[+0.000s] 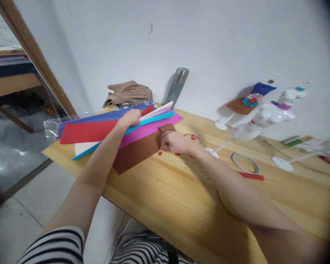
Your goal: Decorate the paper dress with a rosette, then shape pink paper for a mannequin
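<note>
A pile of coloured craft sheets, red, blue, pale pink, turquoise and magenta, lies at the left of the wooden table. My left hand [131,118] is closed on the folded red sheet [89,132] and the turquoise sheet [159,118], its fingertips partly hidden. Beneath them, a brown sheet [137,151] sticks out toward me. At its right end my right hand [172,141] pinches the curled edge of the brown sheet. Small red cut-out pieces [160,153] lie just below that hand.
Behind the pile are a brown cloth bundle [129,93] and a grey-green flask [177,86] by the wall. To the right stand white bases with decorated figures [272,113], a tape roll [245,163] and a red strip [251,176]. The table [165,205] ends near my body.
</note>
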Tool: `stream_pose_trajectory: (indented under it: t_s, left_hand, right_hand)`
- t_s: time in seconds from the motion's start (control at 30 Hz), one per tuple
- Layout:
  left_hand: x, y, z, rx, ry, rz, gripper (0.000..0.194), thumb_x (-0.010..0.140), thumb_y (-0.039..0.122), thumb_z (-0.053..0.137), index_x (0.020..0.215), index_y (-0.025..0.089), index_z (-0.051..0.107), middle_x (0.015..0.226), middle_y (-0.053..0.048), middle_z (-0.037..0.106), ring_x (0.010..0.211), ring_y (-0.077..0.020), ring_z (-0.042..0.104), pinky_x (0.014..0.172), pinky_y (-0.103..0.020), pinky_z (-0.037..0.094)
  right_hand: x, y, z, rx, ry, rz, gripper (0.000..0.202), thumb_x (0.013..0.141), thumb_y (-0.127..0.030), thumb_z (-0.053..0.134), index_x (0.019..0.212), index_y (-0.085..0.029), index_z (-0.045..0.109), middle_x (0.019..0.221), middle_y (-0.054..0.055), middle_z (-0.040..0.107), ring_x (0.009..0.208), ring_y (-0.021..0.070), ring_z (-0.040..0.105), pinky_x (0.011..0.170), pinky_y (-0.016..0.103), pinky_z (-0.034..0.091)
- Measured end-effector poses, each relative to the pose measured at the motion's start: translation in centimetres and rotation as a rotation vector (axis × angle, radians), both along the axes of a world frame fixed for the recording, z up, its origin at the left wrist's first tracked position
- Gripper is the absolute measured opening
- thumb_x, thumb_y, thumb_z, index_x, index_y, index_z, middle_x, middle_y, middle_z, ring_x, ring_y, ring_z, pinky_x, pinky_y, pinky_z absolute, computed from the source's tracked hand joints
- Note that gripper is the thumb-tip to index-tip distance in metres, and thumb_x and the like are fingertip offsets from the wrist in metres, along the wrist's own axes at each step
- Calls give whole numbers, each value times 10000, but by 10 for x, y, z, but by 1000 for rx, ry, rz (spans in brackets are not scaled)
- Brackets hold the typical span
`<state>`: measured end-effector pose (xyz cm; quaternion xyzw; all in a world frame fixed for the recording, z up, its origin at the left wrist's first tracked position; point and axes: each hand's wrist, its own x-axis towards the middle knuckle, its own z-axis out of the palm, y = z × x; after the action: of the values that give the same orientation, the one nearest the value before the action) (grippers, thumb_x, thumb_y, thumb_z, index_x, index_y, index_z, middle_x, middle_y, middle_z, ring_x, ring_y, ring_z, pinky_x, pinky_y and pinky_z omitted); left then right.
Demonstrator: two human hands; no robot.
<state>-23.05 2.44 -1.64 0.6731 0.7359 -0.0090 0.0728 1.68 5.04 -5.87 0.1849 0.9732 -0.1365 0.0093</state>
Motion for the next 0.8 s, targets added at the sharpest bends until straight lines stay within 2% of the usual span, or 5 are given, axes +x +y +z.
stream_pose_trajectory:
  t_s: [0.1,0.33,0.47,0.63,0.8]
  left_hand:
    - [1,0,0,-17,13,2,316,804,119,586,1043,127,792,1051,-164,777,966,-262,709,770,-285,496]
    - [7,-1,3,-58,38,-3,345,822,163,603,1118,136,778,1104,-170,780,999,-270,716,793,-279,515]
    - [9,-1,3,-75,53,-9,335,837,218,627,1129,146,776,1156,-179,777,1027,-288,717,812,-290,527]
    - [12,-3,5,-108,67,-32,345,833,280,658,1132,159,780,1183,-176,779,1046,-292,719,810,-281,530]
    - [18,-7,7,-146,76,-67,355,849,323,665,1135,154,788,1137,-175,785,1037,-299,726,835,-304,544]
  right_hand:
    - [-5,-9,-5,151,-14,28,242,845,-49,617,971,-168,785,1188,123,775,1077,243,693,923,335,498]
    - [-12,-19,-2,298,-14,-107,250,923,-82,542,1063,-157,734,1158,154,758,878,242,707,676,318,444]
    - [-8,-21,-1,370,101,-226,310,948,-68,452,1137,-158,680,1190,176,740,972,267,713,757,339,485]
    - [5,-17,-11,318,759,-211,239,966,-107,437,997,-221,645,1124,141,764,1049,255,731,920,403,568]
    - [12,-12,-11,-31,1247,-237,87,917,-191,602,896,-261,650,1125,88,781,1111,233,737,944,429,598]
